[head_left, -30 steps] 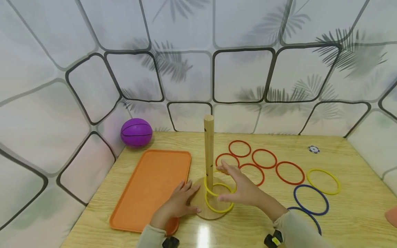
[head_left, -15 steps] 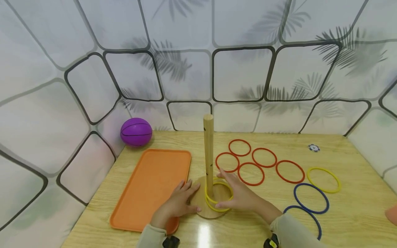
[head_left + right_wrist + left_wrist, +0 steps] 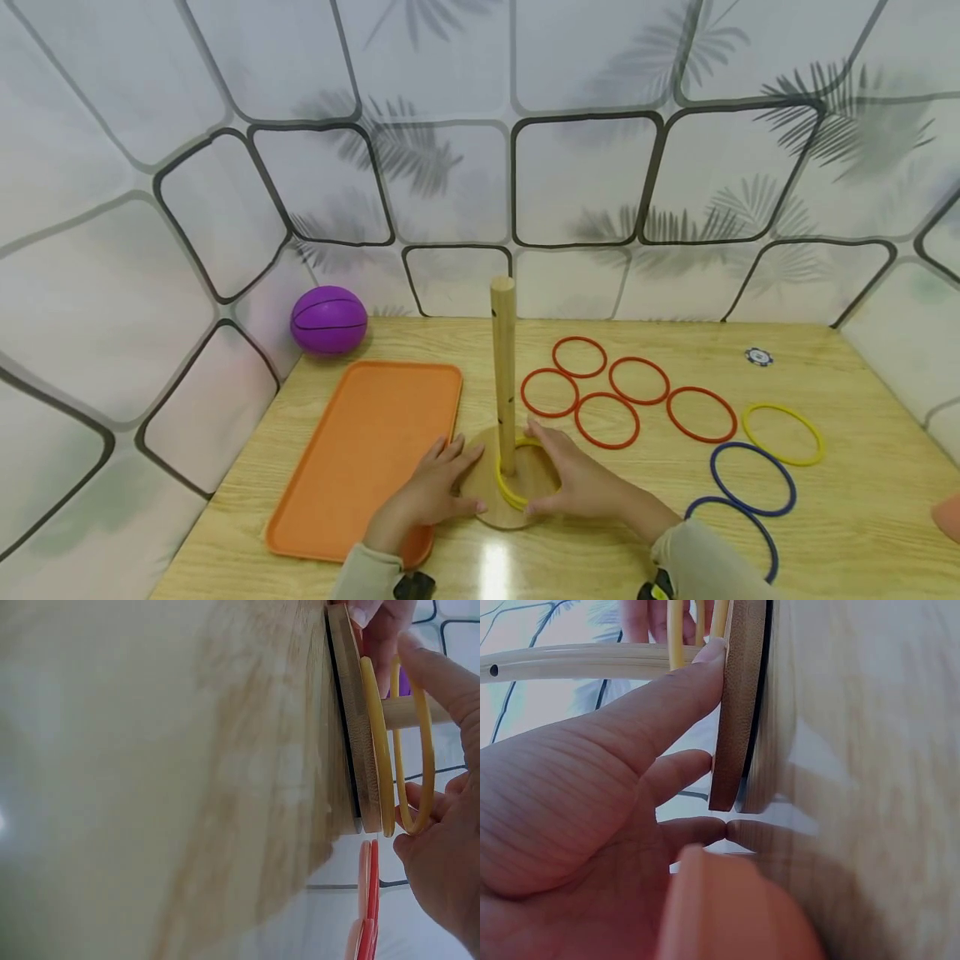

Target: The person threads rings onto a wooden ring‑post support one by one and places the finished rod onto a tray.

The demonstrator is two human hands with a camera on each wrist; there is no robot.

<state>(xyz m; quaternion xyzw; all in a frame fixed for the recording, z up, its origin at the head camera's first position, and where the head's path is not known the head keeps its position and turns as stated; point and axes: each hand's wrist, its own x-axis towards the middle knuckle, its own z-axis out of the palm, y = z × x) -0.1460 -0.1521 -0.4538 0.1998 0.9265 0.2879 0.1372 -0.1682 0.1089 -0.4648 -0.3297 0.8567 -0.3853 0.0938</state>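
A wooden post [image 3: 504,375] stands upright on a round wooden base [image 3: 480,479]. Two yellow rings go round the post. One yellow ring [image 3: 379,742] lies on the base. Just above it is a second yellow ring [image 3: 428,761], slightly tilted, which my right hand [image 3: 581,479] holds between thumb and fingers from the right side. My left hand [image 3: 429,493] rests at the base's left edge, fingers spread and fairly straight. In the left wrist view, its thumb and a fingertip touch the rim. The right hand hides the rings' right side in the head view.
An orange tray [image 3: 367,442] lies at the left, partly under the left hand. Behind it sits a purple ball [image 3: 329,321]. Several red rings [image 3: 573,415], two blue rings [image 3: 791,497] and another yellow ring [image 3: 819,450] lie to the right, near a chip-like disc [image 3: 759,357].
My right hand has lowered the yellow ring down the post, from higher up to just over the ring on the base. The left hand has stayed in place.
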